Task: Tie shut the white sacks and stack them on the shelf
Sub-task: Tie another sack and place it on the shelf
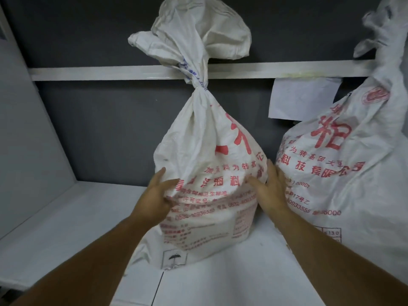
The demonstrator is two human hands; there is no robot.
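the middle sack (205,164) looks like woven plastic cloth, white with a faint sheen, heavily creased and crinkled, printed in matt red ink with a little blue near its twisted neck. the sack on the right (344,173) has the same crinkled woven finish and red print. the shelf (66,217) is smooth, matt white board. the back wall (99,129) is flat, dull dark grey. a paper sheet (302,98) behind looks thin, matt white.

Left of the tied sack (205,151) the shelf (72,215) lies open as far as the side panel (24,133), on its right a second sack (344,173) crowds close, leaving a narrow gap that the right hand (272,191) fills, and a white rail (92,72) crosses behind its neck.
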